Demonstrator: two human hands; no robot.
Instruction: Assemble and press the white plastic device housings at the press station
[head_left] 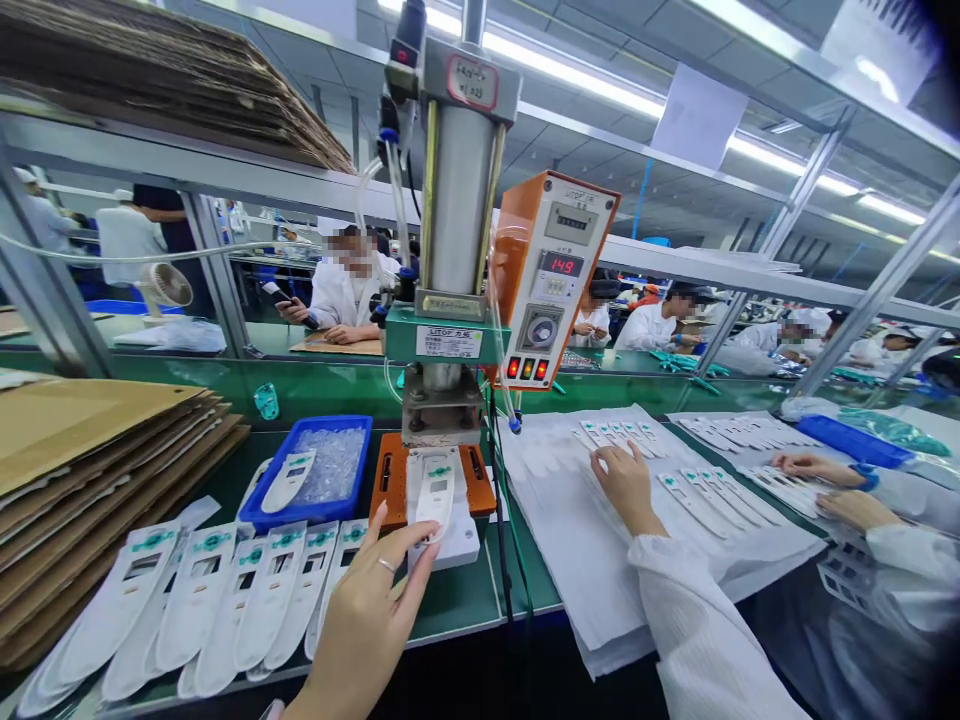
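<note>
My left hand [375, 605] reaches to the press and pinches the lower end of a white plastic cover [437, 490] between thumb and fingertips. The cover has a small window and green film at its top, and it lies on the white fixture block [459, 545] under the raised press head [442, 415]. To the right, my right hand [626, 480] is over a row of similar covers [611, 436] on a white sheet [555, 520]. Its fingers are bent around the lower end of one, with the tips partly hidden.
Overlapping white covers [247, 600] lie at the left front. Behind them is a blue tray [307, 512] of clear small pieces. Cardboard sheets [90, 480] are stacked at far left. An orange control box [555, 280] stands beside the press. A co-worker's hands [840, 485] handle covers at right.
</note>
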